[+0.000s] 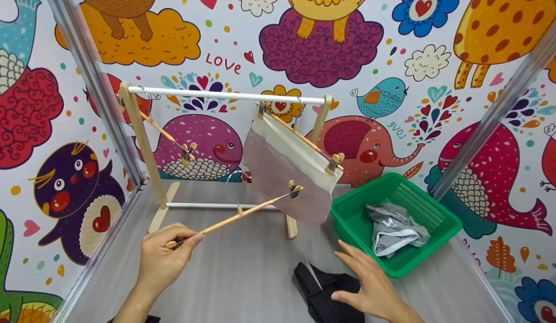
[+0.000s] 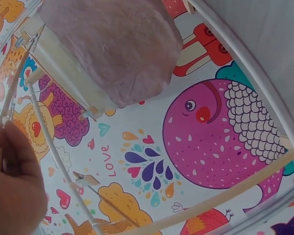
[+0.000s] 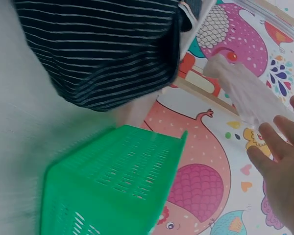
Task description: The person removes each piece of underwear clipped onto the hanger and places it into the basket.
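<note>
My left hand (image 1: pixel 165 255) grips one end of a wooden clip hanger (image 1: pixel 242 216), which slants up to the right with its metal hook upward and a clip at the far end. My right hand (image 1: pixel 367 282) hovers with fingers spread, holding nothing. Beneath it a black pinstriped cloth garment (image 1: pixel 318 291) lies crumpled on the table; the right wrist view also shows this striped cloth (image 3: pixel 108 49). A pink garment with a cream waistband (image 1: pixel 286 166) hangs by clips from another hanger on the rack.
A small wooden rack with a white rail (image 1: pixel 224 94) stands at the back. On its left side hangs another clip hanger (image 1: pixel 163 131) without a garment. The green basket (image 1: pixel 349 222) on the right contains grey clothing (image 1: pixel 394 226). Patterned wall panels surround the table.
</note>
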Demonstrator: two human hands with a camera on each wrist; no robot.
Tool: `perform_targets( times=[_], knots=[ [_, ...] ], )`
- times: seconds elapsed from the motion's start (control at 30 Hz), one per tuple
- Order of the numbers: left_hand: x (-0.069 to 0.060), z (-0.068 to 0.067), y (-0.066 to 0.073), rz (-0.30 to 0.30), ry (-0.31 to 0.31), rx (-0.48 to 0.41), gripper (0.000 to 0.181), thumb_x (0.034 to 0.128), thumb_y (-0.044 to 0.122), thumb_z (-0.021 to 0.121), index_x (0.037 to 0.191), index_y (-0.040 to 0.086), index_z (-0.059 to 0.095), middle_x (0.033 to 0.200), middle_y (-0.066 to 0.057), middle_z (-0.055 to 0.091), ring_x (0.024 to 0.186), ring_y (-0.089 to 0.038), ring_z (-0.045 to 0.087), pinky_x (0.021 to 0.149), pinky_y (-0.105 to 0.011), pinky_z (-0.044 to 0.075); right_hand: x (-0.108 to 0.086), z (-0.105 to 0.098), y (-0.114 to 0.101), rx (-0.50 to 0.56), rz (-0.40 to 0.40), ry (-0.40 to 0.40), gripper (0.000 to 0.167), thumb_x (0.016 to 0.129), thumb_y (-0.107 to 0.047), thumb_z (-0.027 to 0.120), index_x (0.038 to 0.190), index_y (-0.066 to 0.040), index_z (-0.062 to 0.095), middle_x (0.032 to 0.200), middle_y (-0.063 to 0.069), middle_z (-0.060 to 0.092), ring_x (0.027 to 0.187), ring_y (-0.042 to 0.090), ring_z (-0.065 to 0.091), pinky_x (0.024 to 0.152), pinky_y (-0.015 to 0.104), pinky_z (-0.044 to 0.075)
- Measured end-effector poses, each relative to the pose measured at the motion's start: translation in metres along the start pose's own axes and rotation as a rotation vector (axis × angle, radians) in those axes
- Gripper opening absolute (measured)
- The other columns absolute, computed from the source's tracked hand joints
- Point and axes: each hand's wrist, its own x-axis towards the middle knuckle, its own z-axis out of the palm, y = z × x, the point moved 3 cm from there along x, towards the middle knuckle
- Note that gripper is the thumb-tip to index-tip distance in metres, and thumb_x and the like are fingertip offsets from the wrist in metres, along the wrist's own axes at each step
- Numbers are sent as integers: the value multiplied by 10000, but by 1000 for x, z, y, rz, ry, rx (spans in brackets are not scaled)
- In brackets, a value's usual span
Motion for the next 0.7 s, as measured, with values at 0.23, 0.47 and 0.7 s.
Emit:
perform_targets(
  times=[0.23,0.47,0.7],
  knots=[
    [2,0,9,26,80,116,326,673,-270,822,792,29,767,693,-45,672,549,-29,558,491,-137,447,-10,16,3,-15,44,-89,934,721,-565,907,1509,-192,573,1583,123,497,1371,378,530,937,636,514],
    [3,10,24,116,139,334,249,688,-173,874,782,31,768,711,-17,687,593,-56,590,557,-128,487,-21,34,6,6,148,-276,976,740,-650,860,1516,-148,545,1608,166,442,1369,426,509,969,682,476],
    [4,14,27,134,190,398,221,692,-164,871,773,10,761,708,-25,694,576,-88,604,530,-145,487,-27,47,13,36,151,-339,998,779,-678,816,1530,-93,516,1587,255,430,1353,499,495,951,719,462]
  ],
)
